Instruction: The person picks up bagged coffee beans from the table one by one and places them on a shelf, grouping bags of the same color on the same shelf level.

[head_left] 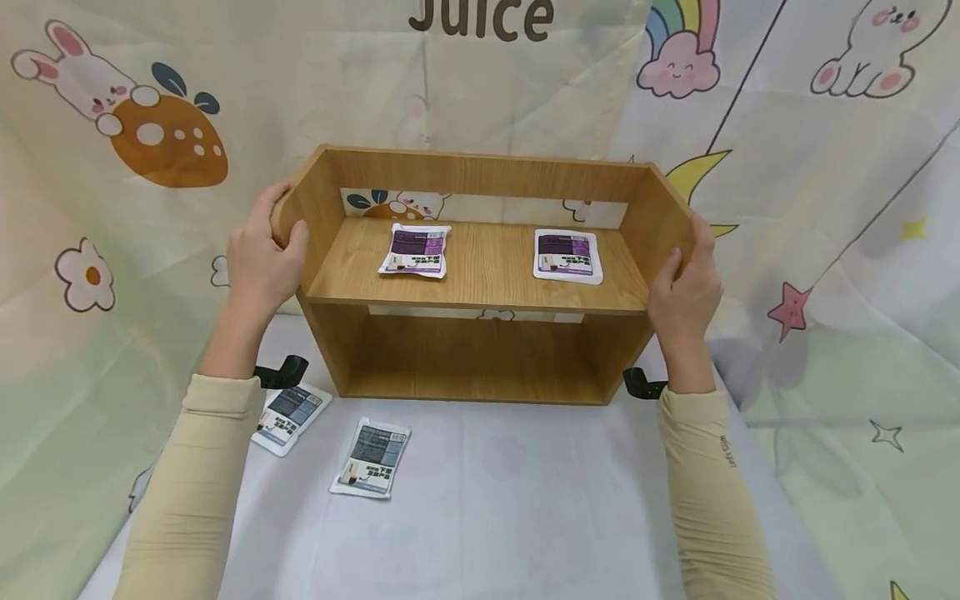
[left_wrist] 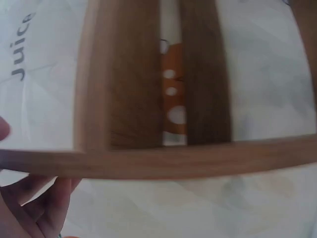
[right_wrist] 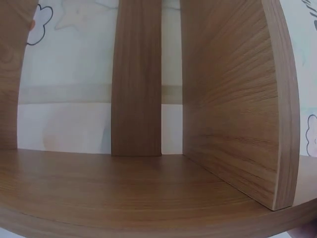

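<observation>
A two-tier wooden shelf [head_left: 472, 287] spans the middle of the head view, its front facing me. My left hand [head_left: 266, 250] grips the upper part of its left side panel, thumb on the front edge. On the opposite side panel, my right hand [head_left: 686, 292] holds the same way. Two purple-labelled white packets lie on the middle board: one packet [head_left: 416, 250] left of centre, the other packet [head_left: 567, 256] towards the right. In the left wrist view, curled fingers [left_wrist: 47, 206] show beside the blurred panel edge. The right wrist view shows mostly the shelf's inside.
Two white packets with blue-grey labels lie on the white tabletop [head_left: 510, 500]: one packet [head_left: 371, 458] in front of the shelf's left end, another packet [head_left: 288, 417] partly behind my left wrist. A cloth printed with cartoons [head_left: 300, 92] hangs behind and around the table.
</observation>
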`<state>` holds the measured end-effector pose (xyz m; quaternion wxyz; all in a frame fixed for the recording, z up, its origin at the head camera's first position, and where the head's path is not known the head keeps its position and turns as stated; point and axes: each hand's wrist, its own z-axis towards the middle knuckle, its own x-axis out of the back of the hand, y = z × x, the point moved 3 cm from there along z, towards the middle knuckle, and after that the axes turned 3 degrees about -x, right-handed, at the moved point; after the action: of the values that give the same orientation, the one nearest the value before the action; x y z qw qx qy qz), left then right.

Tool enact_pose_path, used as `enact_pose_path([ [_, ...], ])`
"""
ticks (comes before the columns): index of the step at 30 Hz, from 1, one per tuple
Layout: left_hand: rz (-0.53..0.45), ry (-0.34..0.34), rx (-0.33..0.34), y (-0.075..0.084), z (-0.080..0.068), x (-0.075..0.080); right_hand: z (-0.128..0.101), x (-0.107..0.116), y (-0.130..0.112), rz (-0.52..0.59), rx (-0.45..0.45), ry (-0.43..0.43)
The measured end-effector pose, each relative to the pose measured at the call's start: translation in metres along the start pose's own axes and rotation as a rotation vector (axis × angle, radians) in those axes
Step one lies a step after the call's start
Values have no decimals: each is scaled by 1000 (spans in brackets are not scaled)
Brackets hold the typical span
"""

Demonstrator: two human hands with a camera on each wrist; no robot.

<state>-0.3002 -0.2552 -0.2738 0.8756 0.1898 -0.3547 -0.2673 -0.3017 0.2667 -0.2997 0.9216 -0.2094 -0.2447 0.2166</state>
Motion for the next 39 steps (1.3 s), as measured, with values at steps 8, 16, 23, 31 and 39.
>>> enact_pose_path([
  [8,-183,-30,-4,-20,-41,2,-2,4,-3,9,-30,5],
  [16,-228,-142,-11,-48,-90,0,-2,3,-2,3,-41,1],
  [23,-129,-443,77,-85,-135,-9,-3,3,0,14,-37,-2],
  [31,-95,-585,135,-140,-170,-21,-4,3,2,20,-41,-6],
  [39,-63,-692,225,-177,-192,-37,-3,2,-1,31,-45,-17],
])
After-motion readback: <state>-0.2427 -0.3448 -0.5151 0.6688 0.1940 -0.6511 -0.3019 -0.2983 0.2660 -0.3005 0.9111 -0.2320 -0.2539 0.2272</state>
